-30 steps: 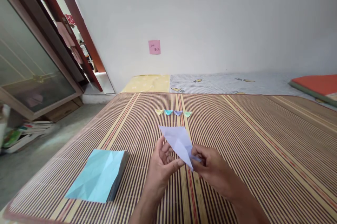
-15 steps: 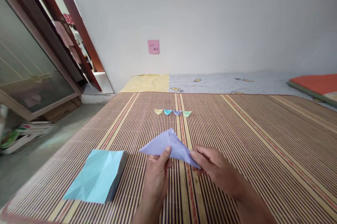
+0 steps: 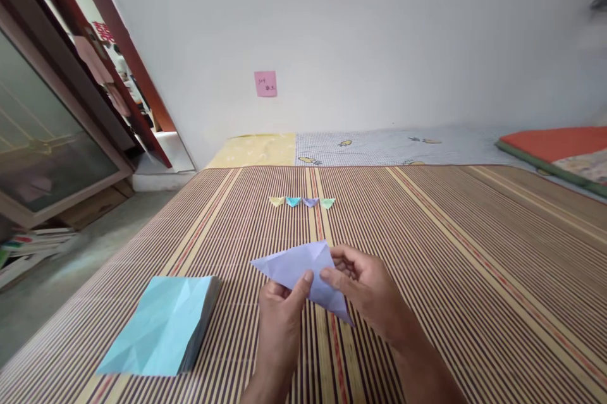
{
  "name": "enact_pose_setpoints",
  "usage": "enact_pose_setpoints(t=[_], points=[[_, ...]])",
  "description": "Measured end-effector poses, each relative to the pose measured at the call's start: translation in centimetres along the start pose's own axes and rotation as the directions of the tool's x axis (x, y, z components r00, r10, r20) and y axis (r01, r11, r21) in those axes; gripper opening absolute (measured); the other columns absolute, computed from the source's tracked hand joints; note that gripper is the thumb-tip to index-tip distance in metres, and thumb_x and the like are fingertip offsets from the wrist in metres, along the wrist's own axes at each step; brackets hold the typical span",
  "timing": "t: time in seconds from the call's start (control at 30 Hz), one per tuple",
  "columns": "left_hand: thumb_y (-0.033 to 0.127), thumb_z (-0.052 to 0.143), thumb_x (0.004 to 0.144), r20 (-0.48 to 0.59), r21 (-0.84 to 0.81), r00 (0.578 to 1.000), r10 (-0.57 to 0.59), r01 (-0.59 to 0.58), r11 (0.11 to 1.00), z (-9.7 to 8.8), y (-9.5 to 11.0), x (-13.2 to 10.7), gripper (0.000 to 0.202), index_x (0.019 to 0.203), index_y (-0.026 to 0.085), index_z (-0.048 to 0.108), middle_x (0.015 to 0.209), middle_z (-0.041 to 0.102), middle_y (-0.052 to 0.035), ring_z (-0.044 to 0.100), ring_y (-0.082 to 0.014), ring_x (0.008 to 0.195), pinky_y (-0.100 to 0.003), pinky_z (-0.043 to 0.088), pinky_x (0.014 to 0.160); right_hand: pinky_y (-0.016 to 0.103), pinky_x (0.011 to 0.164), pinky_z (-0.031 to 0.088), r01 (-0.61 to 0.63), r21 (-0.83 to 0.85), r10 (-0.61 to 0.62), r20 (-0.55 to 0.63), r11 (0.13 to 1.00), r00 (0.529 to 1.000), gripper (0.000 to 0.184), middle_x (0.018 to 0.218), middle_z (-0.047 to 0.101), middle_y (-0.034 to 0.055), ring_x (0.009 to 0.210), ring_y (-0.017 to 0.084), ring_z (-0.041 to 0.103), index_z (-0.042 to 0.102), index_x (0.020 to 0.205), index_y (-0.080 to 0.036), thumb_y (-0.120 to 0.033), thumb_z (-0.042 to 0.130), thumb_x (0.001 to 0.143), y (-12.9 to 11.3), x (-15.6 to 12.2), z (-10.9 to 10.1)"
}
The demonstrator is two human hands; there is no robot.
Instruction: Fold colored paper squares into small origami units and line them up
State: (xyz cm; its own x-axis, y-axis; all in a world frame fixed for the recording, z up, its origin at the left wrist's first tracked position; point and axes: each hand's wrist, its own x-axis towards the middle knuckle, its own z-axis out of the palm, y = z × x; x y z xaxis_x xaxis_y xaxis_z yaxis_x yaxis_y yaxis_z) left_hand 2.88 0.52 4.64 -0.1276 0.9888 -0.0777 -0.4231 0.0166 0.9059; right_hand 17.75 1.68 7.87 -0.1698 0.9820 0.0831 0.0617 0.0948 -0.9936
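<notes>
I hold a lavender folded paper [image 3: 300, 268] just above the striped bamboo mat [image 3: 427, 246]. My left hand [image 3: 281, 314] pinches its lower edge with thumb and fingers. My right hand [image 3: 367, 293] grips the paper's right side, fingers curled round it; a pointed corner of the paper sticks out below. A stack of light blue paper [image 3: 159, 327] with creases on its top sheet lies on the mat to my left. Farther off, several small folded paper pieces [image 3: 302, 202] sit in a row: yellow, teal, purple, green.
A pink sticky note [image 3: 265, 83] hangs on the white wall. Patterned bedding [image 3: 379, 146] lies beyond the mat, an orange cushion [image 3: 554, 146] at the right. A glass-fronted cabinet [image 3: 42, 138] and books on the floor [image 3: 28, 249] are at the left.
The paper went from standing upright between my hands to lying flatter and lower. My right hand slid in toward the paper's middle, close to my left thumb. The view shifted slightly right.
</notes>
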Motion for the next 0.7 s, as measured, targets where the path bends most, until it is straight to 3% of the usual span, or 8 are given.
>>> enact_pose_setpoints(t=[0.13, 0.23, 0.4, 0.47, 0.53, 0.6, 0.67, 0.7], points=[[0.034, 0.084, 0.076, 0.123, 0.026, 0.992, -0.041, 0.038, 0.999, 0.0, -0.1, -0.1, 0.020, 0.076, 0.015, 0.077, 0.062, 0.066, -0.0002, 0.052, -0.0109, 0.055, -0.022, 0.041, 0.055, 0.022, 0.048, 0.037, 0.026, 0.020, -0.023, -0.135, 0.999, 0.991, 0.031, 0.061, 0.048, -0.0041, 0.054, 0.012, 0.045, 0.057, 0.069, -0.019, -0.042, 0.069, 0.086, 0.2, 0.0, 0.4], [0.035, 0.080, 0.081, 0.137, -0.022, 0.988, -0.065, 0.068, 0.997, -0.8, 0.2, 0.5, 0.022, 0.090, 0.015, 0.078, 0.072, 0.069, -0.0024, 0.053, -0.0114, 0.059, -0.022, 0.043, 0.056, 0.022, 0.047, 0.033, 0.016, 0.020, -0.015, -0.054, 1.000, 0.998, 0.033, 0.060, 0.045, -0.0050, 0.053, 0.011, 0.042, 0.055, 0.067, -0.019, -0.042, 0.069, 0.086, 0.1, -0.1, -0.2], [0.036, 0.084, 0.077, -0.054, -0.052, 0.992, 0.117, -0.120, 0.991, -2.9, 1.5, 2.2, 0.028, 0.065, 0.016, 0.068, 0.058, 0.057, 0.0030, 0.046, -0.0080, 0.054, -0.017, 0.039, 0.051, 0.022, 0.047, 0.028, -0.015, -0.022, 0.017, 0.087, 1.000, 0.996, 0.030, 0.060, 0.042, -0.0058, 0.052, 0.010, 0.038, 0.056, 0.067, -0.018, -0.037, 0.068, 0.088, -0.1, -0.1, -1.2], [0.039, 0.082, 0.079, -0.106, -0.046, 0.977, 0.187, -0.193, 0.980, -3.5, 2.1, 2.5, 0.027, 0.069, 0.017, 0.070, 0.064, 0.062, 0.0012, 0.051, -0.0098, 0.060, -0.017, 0.042, 0.054, 0.022, 0.048, 0.029, -0.006, -0.014, 0.007, 0.087, 1.000, 0.996, 0.029, 0.061, 0.044, -0.0054, 0.053, 0.010, 0.040, 0.058, 0.068, -0.018, -0.036, 0.067, 0.089, -0.1, 0.0, -1.4], [0.044, 0.078, 0.081, -0.040, -0.035, 0.985, 0.170, -0.171, 0.985, -3.7, 2.3, 2.6, 0.027, 0.083, 0.018, 0.074, 0.071, 0.066, -0.0012, 0.055, -0.0125, 0.064, -0.020, 0.044, 0.054, 0.022, 0.048, 0.032, 0.014, 0.009, -0.014, 0.069, 1.000, 0.997, 0.027, 0.061, 0.047, -0.0050, 0.053, 0.010, 0.043, 0.059, 0.069, -0.018, -0.034, 0.068, 0.088, -0.1, 0.0, -1.4], [0.044, 0.079, 0.078, 0.132, 0.048, 0.990, 0.057, -0.064, 0.997, -3.5, 2.2, 2.2, 0.030, 0.092, 0.018, 0.076, 0.072, 0.067, -0.0020, 0.053, -0.0126, 0.059, -0.021, 0.041, 0.050, 0.021, 0.049, 0.035, 0.025, 0.038, -0.026, 0.038, 0.999, 0.999, 0.025, 0.062, 0.050, -0.0048, 0.054, 0.010, 0.046, 0.061, 0.070, -0.018, -0.033, 0.069, 0.088, -0.1, 0.0, -1.3], [0.038, 0.084, 0.074, 0.255, 0.173, 0.965, -0.065, 0.021, 0.985, -2.9, 1.9, 1.7, 0.027, 0.089, 0.015, 0.077, 0.067, 0.065, -0.0013, 0.048, -0.0107, 0.053, -0.021, 0.038, 0.048, 0.021, 0.050, 0.040, 0.024, 0.079, -0.024, 0.003, 0.997, 1.000, 0.021, 0.065, 0.057, -0.0037, 0.056, 0.011, 0.051, 0.064, 0.075, -0.018, -0.034, 0.070, 0.088, 0.0, 0.0, -1.0], [0.034, 0.085, 0.073, 0.260, 0.202, 0.962, -0.089, 0.036, 0.979, -2.6, 1.6, 1.5, 0.025, 0.086, 0.014, 0.078, 0.065, 0.064, -0.0010, 0.047, -0.0102, 0.053, -0.021, 0.039, 0.050, 0.022, 0.052, 0.043, 0.017, 0.100, -0.017, 0.000, 0.995, 1.000, 0.018, 0.069, 0.062, -0.0023, 0.059, 0.012, 0.056, 0.067, 0.081, -0.018, -0.035, 0.070, 0.087, 0.1, 0.1, -0.9]])
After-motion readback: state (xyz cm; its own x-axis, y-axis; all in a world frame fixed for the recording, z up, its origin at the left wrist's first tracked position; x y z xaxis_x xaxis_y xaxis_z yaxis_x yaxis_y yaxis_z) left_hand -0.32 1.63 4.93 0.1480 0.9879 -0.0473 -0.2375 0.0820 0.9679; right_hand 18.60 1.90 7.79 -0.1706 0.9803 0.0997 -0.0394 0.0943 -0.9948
